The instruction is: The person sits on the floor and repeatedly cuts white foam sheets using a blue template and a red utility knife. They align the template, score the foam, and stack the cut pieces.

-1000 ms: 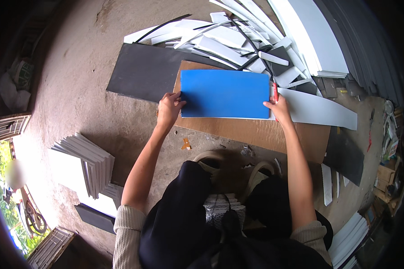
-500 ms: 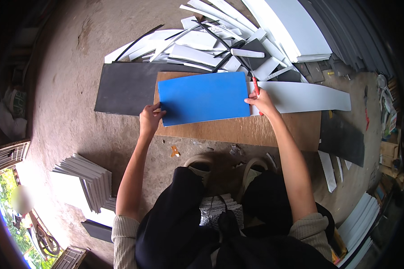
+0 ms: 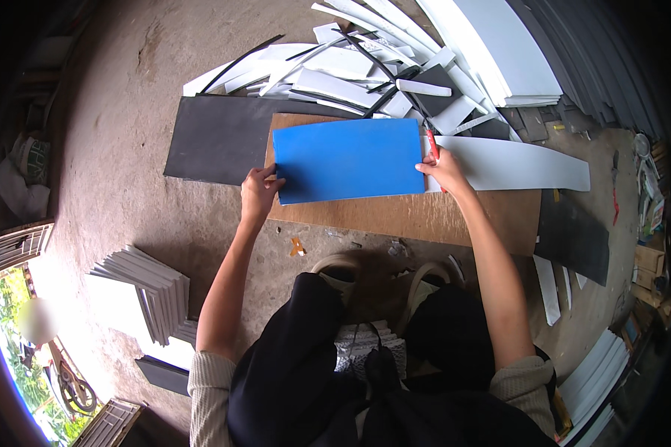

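Note:
A blue rectangular foam sheet (image 3: pixel 348 162) lies on a brown wooden board (image 3: pixel 402 215), slightly tilted. At its left edge, my left hand (image 3: pixel 257 197) is closed, with thumb and fingers on the border. My right hand (image 3: pixel 450 173) is at the right edge, its thumb touching the sheet while the fingers wrap round a slim red-handled tool (image 3: pixel 433 144). That tool points away from me; its tip merges with the scraps and its kind is unclear. From under the right hand a long white sheet (image 3: pixel 522 165) extends rightward across the board.
Beyond the board are a dark grey sheet (image 3: pixel 215 141) and a heap of white and black offcuts (image 3: pixel 339 86). White sheets (image 3: pixel 499 56) are stacked at the far right. Another white stack (image 3: pixel 145 287) stands at left. My shoes (image 3: pixel 339 270) are just before the board.
The whole scene has shifted slightly rightward in view. Both hands keep their places at the blue sheet's two edges, and the tool is still in my right hand.

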### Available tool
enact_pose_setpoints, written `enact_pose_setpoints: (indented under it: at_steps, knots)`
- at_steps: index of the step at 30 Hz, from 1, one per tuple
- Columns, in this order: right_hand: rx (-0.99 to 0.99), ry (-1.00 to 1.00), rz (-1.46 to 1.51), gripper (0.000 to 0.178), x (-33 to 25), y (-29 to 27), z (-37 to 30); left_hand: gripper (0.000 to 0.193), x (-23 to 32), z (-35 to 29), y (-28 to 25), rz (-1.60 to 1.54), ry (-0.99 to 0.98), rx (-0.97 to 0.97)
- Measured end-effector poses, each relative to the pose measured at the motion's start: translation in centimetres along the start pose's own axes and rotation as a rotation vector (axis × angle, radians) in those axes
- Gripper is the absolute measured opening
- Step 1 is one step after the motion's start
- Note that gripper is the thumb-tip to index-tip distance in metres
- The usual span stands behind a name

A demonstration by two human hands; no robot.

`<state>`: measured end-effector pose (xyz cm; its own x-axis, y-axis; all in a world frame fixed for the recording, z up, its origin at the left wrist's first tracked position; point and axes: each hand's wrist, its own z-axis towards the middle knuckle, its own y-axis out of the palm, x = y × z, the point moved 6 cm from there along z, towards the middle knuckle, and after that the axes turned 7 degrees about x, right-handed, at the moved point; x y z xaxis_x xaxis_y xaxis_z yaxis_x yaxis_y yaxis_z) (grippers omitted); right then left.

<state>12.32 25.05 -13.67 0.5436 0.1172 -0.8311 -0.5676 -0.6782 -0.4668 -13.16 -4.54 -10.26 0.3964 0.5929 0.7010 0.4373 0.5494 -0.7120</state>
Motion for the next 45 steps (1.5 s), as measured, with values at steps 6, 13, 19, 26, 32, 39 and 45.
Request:
enact_pose_setpoints:
  at_steps: [6,13,19,26,32,39,45]
  knots:
    - [-0.006,0.045,-0.284,0.026,-2.4,0.3,0.1,0.048,2.5,-2.1,0.0,0.044,0.229,0.064]
    - [0.012,0.094,-0.255,0.027,-1.9,-0.6,-0.2,0.109,6.5,-4.2,4.0,0.672,0.545,-0.087]
    - [0.009,0.089,-0.218,0.03,-1.7,-0.4,-0.2,0.103,13.1,-3.0,10.5,0.531,0.789,-0.177]
    - [0.137,-0.029,-0.081,0.031,-0.8,-0.9,-0.7,0.1,18.8,-3.3,16.4,0.437,0.873,-0.263]
    - [0.23,0.155,0.447,0.022,0.3,-1.6,-1.9,0.103,18.6,-3.4,17.3,0.464,0.841,-0.281]
    - [0.275,-0.045,-0.348,0.02,-0.8,-1.2,-5.0,0.107,19.1,-3.3,17.2,0.512,0.783,-0.354]
    - [0.222,0.019,-0.448,0.027,-4.4,0.2,-4.3,0.105,19.1,-3.3,17.1,0.456,0.781,-0.315]
